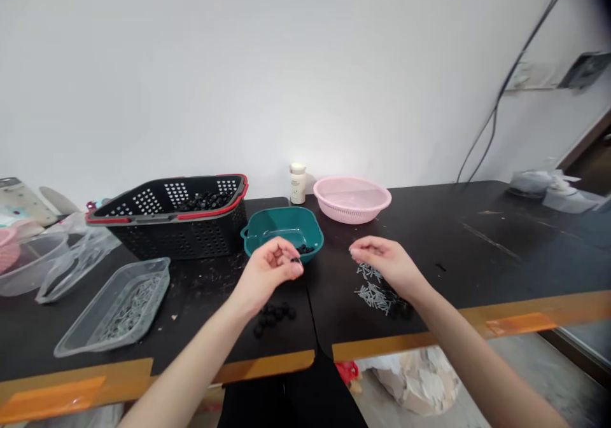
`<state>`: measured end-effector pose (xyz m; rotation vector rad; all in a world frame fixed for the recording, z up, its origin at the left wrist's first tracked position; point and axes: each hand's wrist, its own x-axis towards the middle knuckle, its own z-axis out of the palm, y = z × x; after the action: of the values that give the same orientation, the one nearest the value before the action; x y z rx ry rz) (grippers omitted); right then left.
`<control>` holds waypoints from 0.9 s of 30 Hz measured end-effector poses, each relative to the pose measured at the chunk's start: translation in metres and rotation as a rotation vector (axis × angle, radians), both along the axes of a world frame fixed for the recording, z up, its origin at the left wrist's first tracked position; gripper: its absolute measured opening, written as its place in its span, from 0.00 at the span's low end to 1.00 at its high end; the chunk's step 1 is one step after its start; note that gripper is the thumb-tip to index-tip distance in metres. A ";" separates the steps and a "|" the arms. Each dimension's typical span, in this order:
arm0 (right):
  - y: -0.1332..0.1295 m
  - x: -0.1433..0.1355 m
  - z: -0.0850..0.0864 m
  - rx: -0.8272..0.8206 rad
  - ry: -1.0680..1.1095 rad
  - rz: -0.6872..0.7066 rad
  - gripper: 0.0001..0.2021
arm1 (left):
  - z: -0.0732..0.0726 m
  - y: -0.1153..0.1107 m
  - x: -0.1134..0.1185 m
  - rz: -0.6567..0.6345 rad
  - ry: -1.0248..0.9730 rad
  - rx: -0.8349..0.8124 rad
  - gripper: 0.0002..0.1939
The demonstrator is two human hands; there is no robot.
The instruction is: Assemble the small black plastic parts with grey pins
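My left hand (270,269) is closed in a pinch on a small black part (296,260), just in front of the green basin (260,221). Inside that basin lie some small black pieces (304,249). Below my left wrist, several round black parts (274,314) are scattered on the table. My right hand (389,264) hovers over loose silvery screws (375,297), its thumb and fingertips pressed together. Whatever they hold, if anything, is too small to make out. More black parts (400,307) sit beside the screws, partly hidden under my right wrist.
A black basket with red trim (176,237) holds many black parts. In front of it stands a clear tray (157,282) of screws. A white bottle (298,184) and a pink basket (353,214) stand near the wall. Tape covers the black table's front edge (267,367).
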<state>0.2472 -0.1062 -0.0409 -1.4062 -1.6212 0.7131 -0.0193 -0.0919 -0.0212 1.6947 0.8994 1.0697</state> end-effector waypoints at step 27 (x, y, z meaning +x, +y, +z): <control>-0.091 -0.099 0.008 0.419 -0.389 0.406 0.11 | -0.072 -0.083 0.002 0.210 -0.546 -0.197 0.11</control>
<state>0.1478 -0.1971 -0.0327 -0.9562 -2.2448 0.2936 -0.0170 -0.1746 -0.0930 1.0781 0.7987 1.4404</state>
